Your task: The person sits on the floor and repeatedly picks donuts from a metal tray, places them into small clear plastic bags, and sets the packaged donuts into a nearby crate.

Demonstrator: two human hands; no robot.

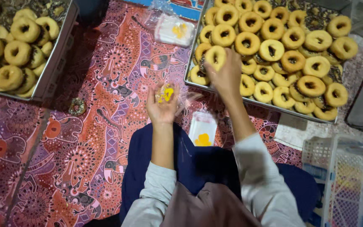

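Trays: right tray (193, 82) and left tray (55, 63), dull grey metal.
Bag: plastic bag (167, 93), thin, clear, glossy.
Doughnuts: doughnut (215, 56), matt, golden crust.
Mat: patterned mat (85, 143), printed cloth.
Basket: white basket (316, 153), plastic lattice.

A small clear plastic bag (166, 93) with a yellow print lies open in the palm of the left hand (162, 105). A second flat clear bag (203, 129), also with a yellow mark, lies on the patterned cloth just below. A stack of similar bags (174, 30), white-looking with yellow marks, lies further up, left of the right-hand tray (188, 69).
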